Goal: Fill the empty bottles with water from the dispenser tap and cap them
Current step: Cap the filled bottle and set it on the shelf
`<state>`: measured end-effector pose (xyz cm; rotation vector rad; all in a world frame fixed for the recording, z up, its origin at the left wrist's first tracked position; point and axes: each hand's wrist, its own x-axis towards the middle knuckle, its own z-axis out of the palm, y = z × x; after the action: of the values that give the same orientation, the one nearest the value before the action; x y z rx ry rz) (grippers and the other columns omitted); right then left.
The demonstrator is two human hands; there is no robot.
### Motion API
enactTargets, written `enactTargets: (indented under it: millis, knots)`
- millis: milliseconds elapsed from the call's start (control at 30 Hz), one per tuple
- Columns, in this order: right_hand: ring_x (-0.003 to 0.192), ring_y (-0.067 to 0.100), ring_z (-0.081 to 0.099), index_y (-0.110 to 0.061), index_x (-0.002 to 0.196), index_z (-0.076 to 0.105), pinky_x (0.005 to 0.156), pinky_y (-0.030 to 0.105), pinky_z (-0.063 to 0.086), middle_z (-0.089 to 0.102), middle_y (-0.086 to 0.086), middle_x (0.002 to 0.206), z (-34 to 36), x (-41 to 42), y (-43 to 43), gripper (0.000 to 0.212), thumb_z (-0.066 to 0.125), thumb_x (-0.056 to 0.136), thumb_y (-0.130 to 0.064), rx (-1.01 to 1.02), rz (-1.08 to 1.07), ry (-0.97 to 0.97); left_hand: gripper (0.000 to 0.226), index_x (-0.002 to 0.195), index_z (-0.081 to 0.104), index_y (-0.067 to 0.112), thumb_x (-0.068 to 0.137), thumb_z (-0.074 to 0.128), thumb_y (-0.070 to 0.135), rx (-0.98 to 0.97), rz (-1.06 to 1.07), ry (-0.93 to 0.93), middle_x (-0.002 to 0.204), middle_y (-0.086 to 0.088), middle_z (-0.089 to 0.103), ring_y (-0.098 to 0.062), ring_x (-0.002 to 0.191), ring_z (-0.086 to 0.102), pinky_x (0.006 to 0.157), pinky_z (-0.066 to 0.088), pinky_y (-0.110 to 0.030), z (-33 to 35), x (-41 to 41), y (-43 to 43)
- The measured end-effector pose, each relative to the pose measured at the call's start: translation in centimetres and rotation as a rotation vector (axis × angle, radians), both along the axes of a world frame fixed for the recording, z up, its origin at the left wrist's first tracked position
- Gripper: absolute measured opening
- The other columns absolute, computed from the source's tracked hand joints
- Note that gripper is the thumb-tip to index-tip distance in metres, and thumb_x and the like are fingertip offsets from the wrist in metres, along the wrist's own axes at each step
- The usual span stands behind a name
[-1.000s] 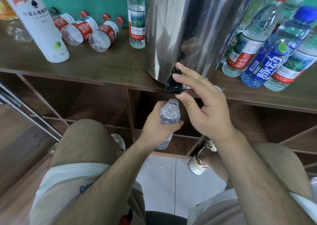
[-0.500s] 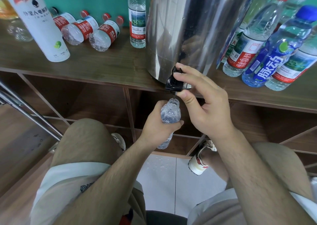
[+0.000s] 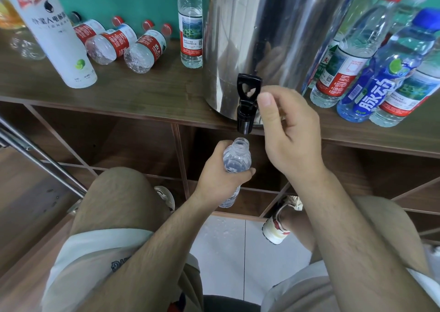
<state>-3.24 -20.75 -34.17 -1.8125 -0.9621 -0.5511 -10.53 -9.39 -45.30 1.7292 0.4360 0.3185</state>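
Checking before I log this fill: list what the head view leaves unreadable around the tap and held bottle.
All head view.
The bottle: the left hand covers its middle, so the fill level is unreadable.
The right hand: curled fingers face away; any cap inside is hidden.
The dispenser: top cut off by the upper edge.

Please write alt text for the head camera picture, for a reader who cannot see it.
A person's left hand holds a small uncapped clear bottle just below the black tap of a steel dispenser on a wooden shelf. The right hand hovers beside the tap, thumb near its lever. Other bottles stand and lie along the shelf.
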Motion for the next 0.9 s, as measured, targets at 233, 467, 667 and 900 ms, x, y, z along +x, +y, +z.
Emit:
enactTargets:
  millis: [233, 467, 667, 900]
  knots:
    - [0.107, 0.023, 0.063, -0.017, 0.123, 0.063, 0.094, 0.051, 0.053, 0.067, 0.002, 0.114, -1.9, 3.1, -4.8, 0.035, 0.059, 0.099, -0.042, -0.157, -0.31, 0.21, 0.069, 0.137, 0.046, 0.028, 0.082, 0.088, 0.028, 0.036, -0.022, 0.027, 0.12, 0.011, 0.062, -0.013, 0.109, 0.066, 0.094, 0.057, -0.026, 0.5, 0.0, 0.0]
    - [0.127, 0.032, 0.054, -0.008, 0.143, 0.055, 0.107, 0.052, 0.047, 0.064, 0.01, 0.132, -3.0, 5.5, -5.5, 0.057, 0.071, 0.093, -0.03, -0.449, -0.406, 0.426, 0.07, 0.138, 0.046, 0.028, 0.083, 0.088, 0.027, 0.033, -0.021, 0.039, 0.121, 0.01, 0.062, -0.015, 0.111, 0.066, 0.097, 0.058, -0.03, 0.6, -0.2, 0.0]
    - [0.098, 0.008, 0.065, -0.022, 0.135, 0.058, 0.084, 0.039, 0.058, 0.067, -0.009, 0.108, -2.9, 5.4, -6.2, 0.045, 0.071, 0.093, -0.03, -0.398, -0.345, 0.413, 0.069, 0.136, 0.045, 0.031, 0.082, 0.088, 0.028, 0.04, -0.013, 0.046, 0.119, 0.013, 0.061, -0.014, 0.109, 0.066, 0.089, 0.058, -0.022, 0.5, -0.2, 0.0]
    - [0.088, 0.002, 0.065, -0.031, 0.121, 0.059, 0.07, 0.017, 0.05, 0.07, -0.014, 0.105, -3.1, 2.8, -5.2, 0.049, 0.082, 0.084, -0.01, -0.481, 0.127, 0.518, 0.069, 0.135, 0.047, 0.025, 0.08, 0.088, 0.018, 0.109, -0.033, 0.054, 0.116, 0.008, 0.063, -0.014, 0.104, 0.066, 0.082, 0.054, -0.016, 0.5, -0.1, 0.1]
